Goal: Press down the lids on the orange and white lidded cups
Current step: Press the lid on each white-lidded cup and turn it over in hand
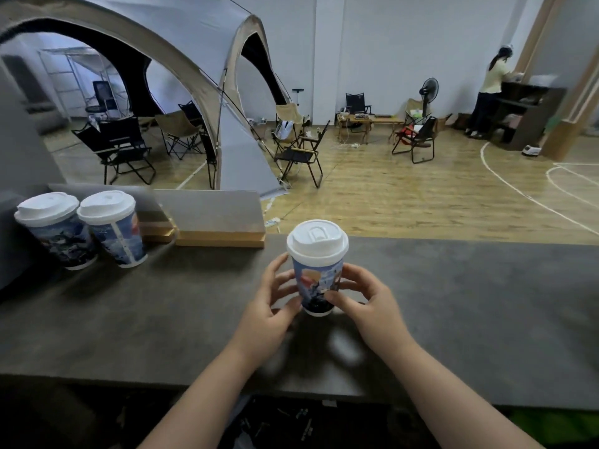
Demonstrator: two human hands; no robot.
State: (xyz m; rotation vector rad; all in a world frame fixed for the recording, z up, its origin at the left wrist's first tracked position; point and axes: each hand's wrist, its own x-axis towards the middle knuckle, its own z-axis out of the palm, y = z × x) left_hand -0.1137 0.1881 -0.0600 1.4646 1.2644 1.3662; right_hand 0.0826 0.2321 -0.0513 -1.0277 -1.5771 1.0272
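Printed cup [319, 281] upright at mid-counter [470, 303], white lid [317, 238] on top, left hand [267, 307] and right hand [368, 304] gripping its sides, fingers [354, 273] curled round the lower body below the lid, two more lidded cups [118, 236] well apart at far left

The counter [453, 303] across the lower middle of the frame is dark grey, matt and faintly mottled, like stone. The centre cup [319, 283] has a printed paper wall and a smooth white plastic lid [317, 238]; the far-left cup [61, 234] and the neighbouring cup [116, 234] look the same. Behind them a pale wooden base [220, 238] carries a matt grey panel [210, 209]. The floor [405, 196] is glossy varnished wood. The tent [207, 37] at upper left is smooth cloth.
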